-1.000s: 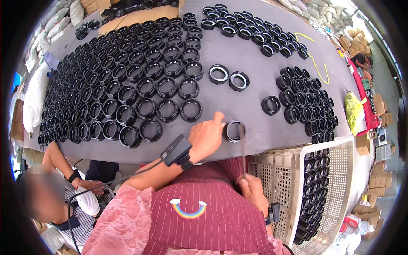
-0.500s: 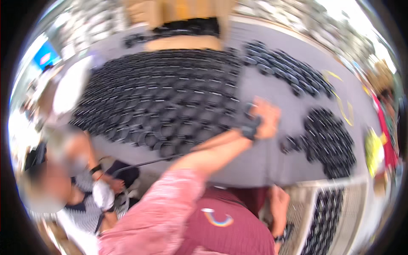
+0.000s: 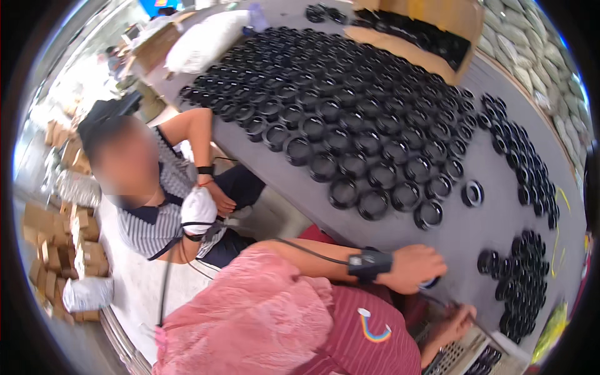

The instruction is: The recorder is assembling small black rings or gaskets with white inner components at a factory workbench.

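At lower right, the left hand (image 3: 412,269) covers a dark, pale-lined round ring (image 3: 429,284) (its grip cannot be told); the right hand (image 3: 455,322) seems curled around a thin dark rod (image 3: 439,302). Steadying the ring likely helps.

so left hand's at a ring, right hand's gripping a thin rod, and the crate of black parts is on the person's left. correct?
Wrong side for the crate: the head view shows it on the person's right. Left hand at a ring, right hand gripping a thin rod, black parts in the crate: all fine.
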Demonstrator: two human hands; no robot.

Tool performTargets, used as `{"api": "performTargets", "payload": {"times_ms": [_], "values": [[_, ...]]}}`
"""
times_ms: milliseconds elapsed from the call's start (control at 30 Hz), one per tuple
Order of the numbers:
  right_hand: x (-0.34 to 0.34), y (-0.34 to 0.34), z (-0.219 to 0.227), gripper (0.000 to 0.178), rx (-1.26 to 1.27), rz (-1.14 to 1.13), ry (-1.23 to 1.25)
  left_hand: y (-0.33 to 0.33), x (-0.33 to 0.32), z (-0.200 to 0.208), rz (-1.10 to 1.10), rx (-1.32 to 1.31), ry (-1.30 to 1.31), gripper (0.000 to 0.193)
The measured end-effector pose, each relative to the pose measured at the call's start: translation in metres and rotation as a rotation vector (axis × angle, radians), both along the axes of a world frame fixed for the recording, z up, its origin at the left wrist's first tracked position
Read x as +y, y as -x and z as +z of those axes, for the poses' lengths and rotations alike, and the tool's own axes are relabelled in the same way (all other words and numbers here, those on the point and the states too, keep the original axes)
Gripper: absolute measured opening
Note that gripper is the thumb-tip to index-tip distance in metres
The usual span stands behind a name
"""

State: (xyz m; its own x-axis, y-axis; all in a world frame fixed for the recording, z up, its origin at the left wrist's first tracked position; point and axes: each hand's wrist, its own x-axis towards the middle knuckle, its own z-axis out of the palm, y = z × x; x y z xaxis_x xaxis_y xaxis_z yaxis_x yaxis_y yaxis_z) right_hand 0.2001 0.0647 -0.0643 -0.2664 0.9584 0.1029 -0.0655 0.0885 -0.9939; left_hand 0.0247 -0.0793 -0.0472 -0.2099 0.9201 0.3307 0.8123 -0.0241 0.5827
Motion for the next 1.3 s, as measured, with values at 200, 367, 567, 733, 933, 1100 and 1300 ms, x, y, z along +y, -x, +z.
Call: {"api": "performTargets", "payload": {"times_ms": [200,367,567,733,933,1100,1300], "values": [[-0.032,0.028,0.007,0.008,0.029,0.457,-0.073,0.005,-0.056,-0.024,0.125,-0.204,-0.185,0.068],[-0.046,0.032,0.018,0.008,-0.041,0.578,-0.132,0.01,-0.055,-0.018,0.098,-0.185,-0.201,0.035],[-0.043,0.033,0.015,0.006,-0.177,0.662,-0.336,0.013,-0.048,-0.016,0.055,-0.188,-0.157,0.026],[-0.034,0.04,0.028,0.008,-0.259,0.776,-0.504,0.015,-0.045,-0.014,0.033,-0.142,-0.139,0.025],[-0.019,0.042,0.044,0.011,-0.429,0.632,-0.737,0.016,-0.045,-0.015,0.031,-0.162,-0.154,0.022],[-0.026,0.059,0.036,0.011,-0.349,0.57,-0.717,0.018,-0.043,-0.016,0.024,-0.151,-0.186,0.02],[-0.025,0.067,0.031,0.007,-0.257,0.759,-0.758,0.017,-0.044,-0.016,0.04,-0.119,-0.194,0.019]]}}
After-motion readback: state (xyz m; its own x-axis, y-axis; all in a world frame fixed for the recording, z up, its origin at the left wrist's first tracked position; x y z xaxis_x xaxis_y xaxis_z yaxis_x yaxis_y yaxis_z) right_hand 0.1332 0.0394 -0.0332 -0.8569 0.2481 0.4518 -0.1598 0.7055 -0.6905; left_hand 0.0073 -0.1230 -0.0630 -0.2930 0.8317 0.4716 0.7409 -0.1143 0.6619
